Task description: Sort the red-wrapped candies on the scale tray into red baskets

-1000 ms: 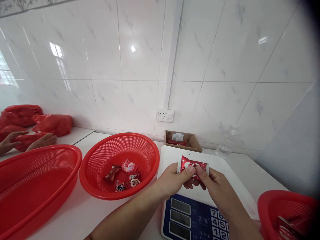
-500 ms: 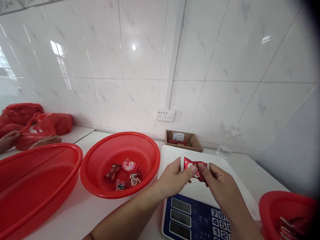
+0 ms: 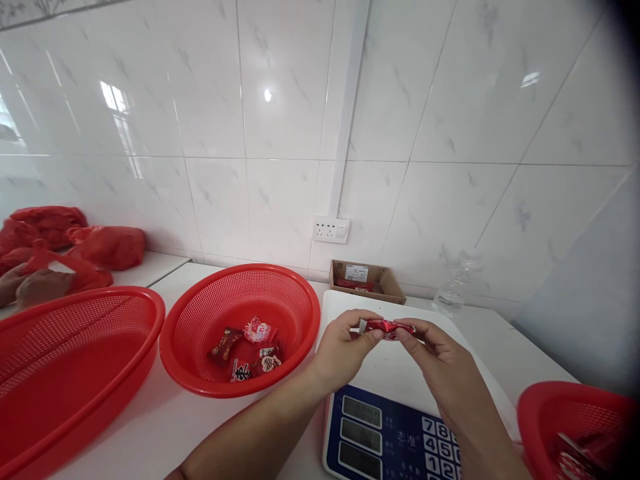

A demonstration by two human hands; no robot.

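Above the white pan of a digital scale [image 3: 373, 430], my left hand [image 3: 345, 350] and my right hand [image 3: 440, 357] pinch a small red wrapped snack packet [image 3: 387, 327] from its two ends. Its edge is turned toward me, so little of its printed face shows. Left of the scale stands a round red plastic basket [image 3: 193, 380]. In it lie several small packets, among them a brown one [image 3: 225, 345] and a pink-and-white one [image 3: 259, 330].
Behind the scale is an open cardboard box [image 3: 393, 288] beside a clear plastic bottle [image 3: 450, 293]. Another red basket [image 3: 537, 407] with packets stands at right, and a large red basket [image 3: 85, 400] at left. Farther left, another person's hands [image 3: 43, 287] handle red plastic bags [image 3: 107, 248].
The packet in my hands has tipped, hiding its printed front, and my fingers have shifted on it. At the left, the other person's hands have moved left with a red bag.
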